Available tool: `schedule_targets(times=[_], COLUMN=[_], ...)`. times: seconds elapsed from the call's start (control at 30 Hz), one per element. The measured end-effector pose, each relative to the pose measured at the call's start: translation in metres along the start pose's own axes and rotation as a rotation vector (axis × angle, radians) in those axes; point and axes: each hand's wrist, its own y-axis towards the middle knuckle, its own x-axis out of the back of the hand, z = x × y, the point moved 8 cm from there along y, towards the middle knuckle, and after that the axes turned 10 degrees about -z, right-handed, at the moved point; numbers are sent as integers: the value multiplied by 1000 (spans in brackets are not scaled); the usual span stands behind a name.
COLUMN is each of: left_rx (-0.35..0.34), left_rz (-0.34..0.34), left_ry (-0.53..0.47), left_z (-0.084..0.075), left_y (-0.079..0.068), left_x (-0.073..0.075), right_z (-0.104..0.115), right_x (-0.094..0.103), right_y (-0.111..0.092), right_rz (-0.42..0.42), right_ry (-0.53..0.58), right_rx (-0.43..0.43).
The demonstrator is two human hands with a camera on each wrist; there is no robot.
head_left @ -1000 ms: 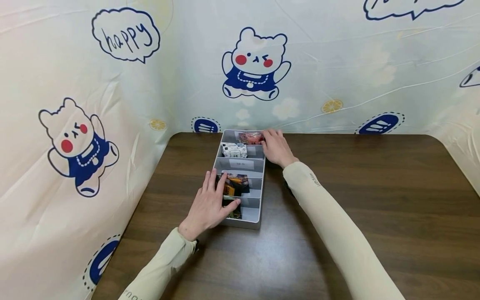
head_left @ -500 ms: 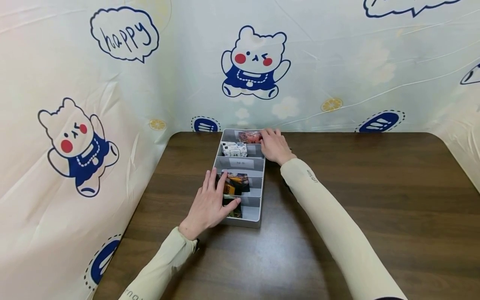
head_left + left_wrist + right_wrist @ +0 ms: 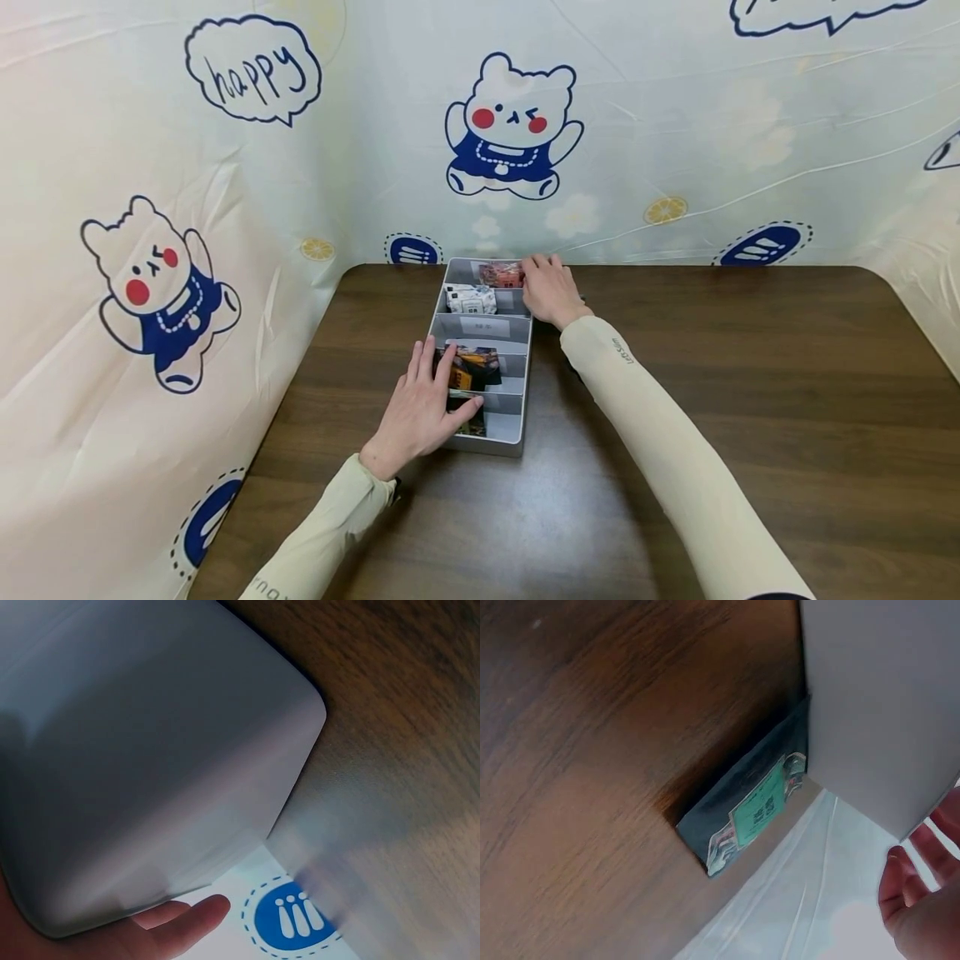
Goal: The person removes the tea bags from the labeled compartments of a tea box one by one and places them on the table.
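A grey divided tray stands lengthwise on the table. My left hand rests across its left rim near the front, with straight, spread fingers. In the left wrist view, fingers show past the tray's rim. At the back right corner, my right hand grips the rim with bent fingers, close beside a red packet. White packets lie in the second compartment from the back. Black-and-orange packets and a dark packet lie in the two front compartments, partly hidden by my left hand.
In the right wrist view, a dark packet with a green label lies on the table against the tray's outer wall. A paper label marks the middle compartment. Printed cloth hangs behind the brown wooden table.
My right hand has shifted slightly left at the back corner of the tray. The left hand, the tray and the packets in it stay in place.
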Motion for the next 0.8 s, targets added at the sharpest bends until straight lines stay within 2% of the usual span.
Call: schedule_targets(times=[0.1, 0.4, 0.8], left_rx=[5, 6, 13], left_rz=[7, 1, 7], left_ry=[-3, -2, -7], left_z=[1, 1, 1], left_y=[0, 0, -1], left_x=[-1, -1, -1], right_z=[-1, 0, 0], right_x=[1, 0, 1], right_y=[1, 4, 5], right_rz=[-23, -10, 67], right_ry=[-9, -4, -32], right_rx=[10, -5, -56])
